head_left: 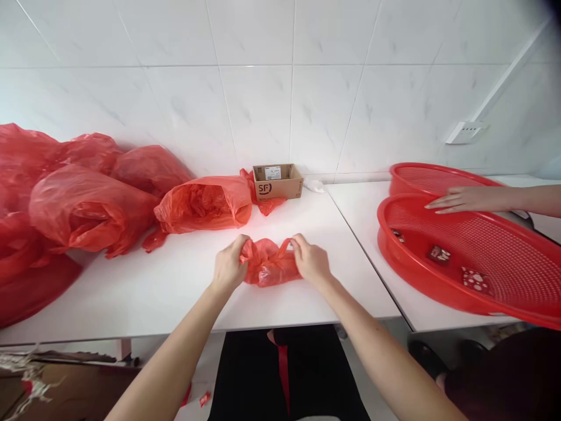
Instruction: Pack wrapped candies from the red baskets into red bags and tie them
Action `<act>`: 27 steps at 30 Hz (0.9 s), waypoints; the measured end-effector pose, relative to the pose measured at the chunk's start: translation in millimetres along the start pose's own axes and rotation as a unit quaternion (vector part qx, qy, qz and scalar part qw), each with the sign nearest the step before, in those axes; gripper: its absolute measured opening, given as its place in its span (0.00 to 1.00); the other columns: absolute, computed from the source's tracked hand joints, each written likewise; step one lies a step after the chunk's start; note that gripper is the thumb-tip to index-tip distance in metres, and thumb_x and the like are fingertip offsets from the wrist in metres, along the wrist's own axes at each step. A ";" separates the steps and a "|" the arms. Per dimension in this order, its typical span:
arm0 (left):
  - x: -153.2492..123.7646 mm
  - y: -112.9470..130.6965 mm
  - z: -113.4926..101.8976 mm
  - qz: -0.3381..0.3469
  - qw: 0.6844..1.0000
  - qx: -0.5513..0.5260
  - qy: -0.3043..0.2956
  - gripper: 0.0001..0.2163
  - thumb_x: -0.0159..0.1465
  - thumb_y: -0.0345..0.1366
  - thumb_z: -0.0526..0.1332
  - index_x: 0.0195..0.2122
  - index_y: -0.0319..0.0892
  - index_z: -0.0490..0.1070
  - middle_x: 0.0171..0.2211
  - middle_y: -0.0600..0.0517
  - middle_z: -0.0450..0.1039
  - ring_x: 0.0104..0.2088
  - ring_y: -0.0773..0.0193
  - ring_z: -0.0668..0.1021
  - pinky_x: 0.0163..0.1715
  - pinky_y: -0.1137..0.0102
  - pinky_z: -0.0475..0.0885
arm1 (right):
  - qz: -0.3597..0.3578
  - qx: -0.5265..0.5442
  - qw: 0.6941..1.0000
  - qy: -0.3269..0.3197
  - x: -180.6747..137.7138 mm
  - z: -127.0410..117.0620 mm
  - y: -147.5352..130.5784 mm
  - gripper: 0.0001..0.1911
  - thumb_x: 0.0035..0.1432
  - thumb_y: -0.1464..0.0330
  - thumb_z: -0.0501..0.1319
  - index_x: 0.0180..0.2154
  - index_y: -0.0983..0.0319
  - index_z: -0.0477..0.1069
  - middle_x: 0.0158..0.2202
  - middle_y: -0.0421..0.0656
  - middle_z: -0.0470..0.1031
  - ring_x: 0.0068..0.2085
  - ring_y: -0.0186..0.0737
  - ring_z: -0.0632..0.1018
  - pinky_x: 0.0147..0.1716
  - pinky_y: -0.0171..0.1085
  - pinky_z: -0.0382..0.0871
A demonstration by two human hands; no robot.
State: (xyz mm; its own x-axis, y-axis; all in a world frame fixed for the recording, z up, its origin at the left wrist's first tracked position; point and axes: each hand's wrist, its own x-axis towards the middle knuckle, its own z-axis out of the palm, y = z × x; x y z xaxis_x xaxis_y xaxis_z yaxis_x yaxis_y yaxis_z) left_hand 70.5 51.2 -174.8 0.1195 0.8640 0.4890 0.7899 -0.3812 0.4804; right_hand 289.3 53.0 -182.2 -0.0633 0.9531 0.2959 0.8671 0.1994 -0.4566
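White worktop (175,292): carries all items. Heap of filled red bags (87,199), far left. Two red mesh baskets (504,263), right; another person's hand (460,202) rests on the rim. Cardboard box (278,181), by the wall. Small red plastic bag (269,266), centre front: left hand (228,266) and right hand (312,260), each grip closed, pinching its ends.

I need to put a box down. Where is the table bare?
Bare: the white table left of the left hand, and right of the right hand up to the edge. Crowded: red bags far left, baskets on the right table.
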 end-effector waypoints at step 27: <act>51.1 -9.6 62.5 -0.171 0.980 -0.002 -0.100 0.06 0.61 0.36 0.58 0.38 0.49 0.74 0.30 0.48 0.76 0.32 0.54 0.76 0.36 0.65 0.63 | 0.097 0.086 0.991 -0.038 65.9 38.3 22.0 0.11 0.64 0.61 0.51 0.35 0.56 0.69 0.25 0.39 0.71 0.28 0.39 0.69 0.29 0.36 0.52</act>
State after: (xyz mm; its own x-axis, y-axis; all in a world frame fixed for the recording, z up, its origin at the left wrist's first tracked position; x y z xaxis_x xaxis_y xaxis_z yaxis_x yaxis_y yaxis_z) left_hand 106.6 119.6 -199.9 -0.0355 0.9885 0.1469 0.8021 -0.0595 0.5942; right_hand 285.2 128.9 -204.9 0.0535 0.9904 0.1273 0.7702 0.0402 -0.6365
